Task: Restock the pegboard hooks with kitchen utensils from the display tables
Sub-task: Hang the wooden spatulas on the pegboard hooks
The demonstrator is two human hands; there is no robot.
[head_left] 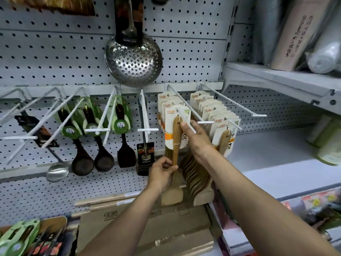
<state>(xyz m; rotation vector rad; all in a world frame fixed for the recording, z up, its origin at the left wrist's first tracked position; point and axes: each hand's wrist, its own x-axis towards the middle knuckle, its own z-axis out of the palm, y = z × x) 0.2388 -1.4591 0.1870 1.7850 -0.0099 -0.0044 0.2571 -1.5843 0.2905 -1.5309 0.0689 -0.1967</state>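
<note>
A light wooden spatula [176,143] with a white and orange card hangs upright at the front of a white pegboard hook [186,117]. My left hand [161,171] grips its handle low down, just above the blade. My right hand [197,137] reaches up beside it, fingertips pinching the top of the spatula's handle and the hook's wire. More carded wooden spatulas [214,115] fill the hook to the right. Behind the front one, several others hang on the same hook.
A steel skimmer [133,60] hangs above. Dark wooden spoons [92,145] and a dark turner [126,152] hang on hooks to the left. Cardboard boxes [147,228] and rolling pins [107,199] lie below. A shelf [280,78] with wrapped rolls juts out at the right.
</note>
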